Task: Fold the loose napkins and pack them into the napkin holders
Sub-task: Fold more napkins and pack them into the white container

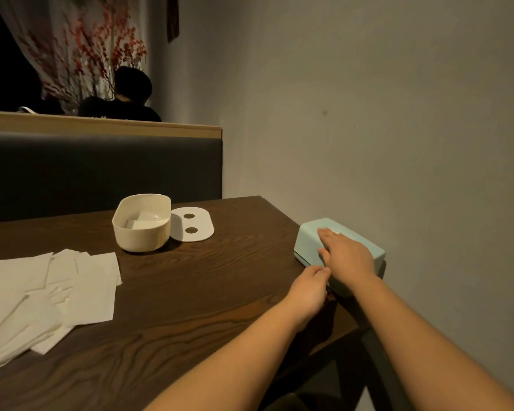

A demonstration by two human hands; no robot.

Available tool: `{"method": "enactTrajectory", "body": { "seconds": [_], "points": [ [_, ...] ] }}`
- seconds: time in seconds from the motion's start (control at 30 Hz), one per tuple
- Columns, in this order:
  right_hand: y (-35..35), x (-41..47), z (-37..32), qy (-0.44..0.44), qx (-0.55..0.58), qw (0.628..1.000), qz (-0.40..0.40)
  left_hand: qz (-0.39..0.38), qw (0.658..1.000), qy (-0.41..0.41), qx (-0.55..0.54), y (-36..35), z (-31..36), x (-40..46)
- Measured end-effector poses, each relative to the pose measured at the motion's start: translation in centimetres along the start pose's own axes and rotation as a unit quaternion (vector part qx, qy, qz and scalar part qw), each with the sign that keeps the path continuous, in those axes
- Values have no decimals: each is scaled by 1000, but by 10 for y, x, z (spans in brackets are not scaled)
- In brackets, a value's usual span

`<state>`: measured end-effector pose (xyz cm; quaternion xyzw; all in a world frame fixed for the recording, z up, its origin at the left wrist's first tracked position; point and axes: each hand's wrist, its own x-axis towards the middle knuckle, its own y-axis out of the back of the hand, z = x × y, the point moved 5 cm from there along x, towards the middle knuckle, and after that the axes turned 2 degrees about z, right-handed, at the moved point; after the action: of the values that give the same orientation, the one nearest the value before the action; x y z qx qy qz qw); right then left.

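- Two hands at the mint napkin holder (310, 243), on the desk's (190, 292) wall-side edge.
- Right hand (346, 253) flat on top, fingers straight; left hand (307, 289) pinches at its near base, contents unclear.
- Steady the top while opening; loose napkins (42, 295) lie well left of it.

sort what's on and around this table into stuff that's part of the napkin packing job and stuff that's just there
Part of the job:
- loose napkins, spread flat on the table
- white holder, open, a few napkins inside
- its white lid, lying beside it
- blue holder, right hand flat on top, left hand at its near edge

Just there:
- booth seat
- curtain
- person behind the booth
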<state>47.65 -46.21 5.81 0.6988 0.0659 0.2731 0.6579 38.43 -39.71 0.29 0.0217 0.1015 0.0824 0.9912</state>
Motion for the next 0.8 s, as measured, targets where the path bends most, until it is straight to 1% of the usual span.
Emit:
{"method": "enactTrajectory", "body": {
  "seconds": [0.07, 0.2, 0.23, 0.3, 0.33, 0.37, 0.43, 0.5, 0.6, 0.63, 0.73, 0.8],
  "points": [
    [-1, 2, 6, 1, 0, 1000, 2, 5, 1000, 7, 6, 6, -1, 4],
    [0, 6, 8, 6, -1, 1000, 6, 21, 1000, -8, 20, 19, 2, 5],
    [0, 6, 7, -1, -11, 1000, 5, 26, 999, -9, 24, 22, 1, 7],
    [0, 4, 1, -18, -66, 998, -5, 33, 999, -14, 41, 29, 1, 6],
    [1, 3, -5, -13, -94, 995, -9, 36, 998, -15, 47, 33, 0, 6],
    [0, 3, -16, 10, -106, 994, -5, 42, 997, -18, 54, 38, 0, 7],
    [-2, 0, -49, 84, -73, 994, 6, 68, 994, -38, 72, 53, 5, 6],
    [-8, -3, -83, 134, 10, 991, -2, 97, 988, -64, 104, 72, 10, 1],
    [-19, -3, -121, 132, 114, 985, -11, 120, 966, -101, 206, 107, 9, -10],
    [-21, -3, -130, 132, 126, 983, -18, 119, 959, -109, 234, 116, 6, -13],
    [-29, 4, -176, 146, 141, 978, -42, 136, 937, -100, 306, 161, -8, -20],
    [-36, 9, -202, 128, 170, 975, -71, 161, 911, -84, 369, 191, -12, -25]
  ]
}}
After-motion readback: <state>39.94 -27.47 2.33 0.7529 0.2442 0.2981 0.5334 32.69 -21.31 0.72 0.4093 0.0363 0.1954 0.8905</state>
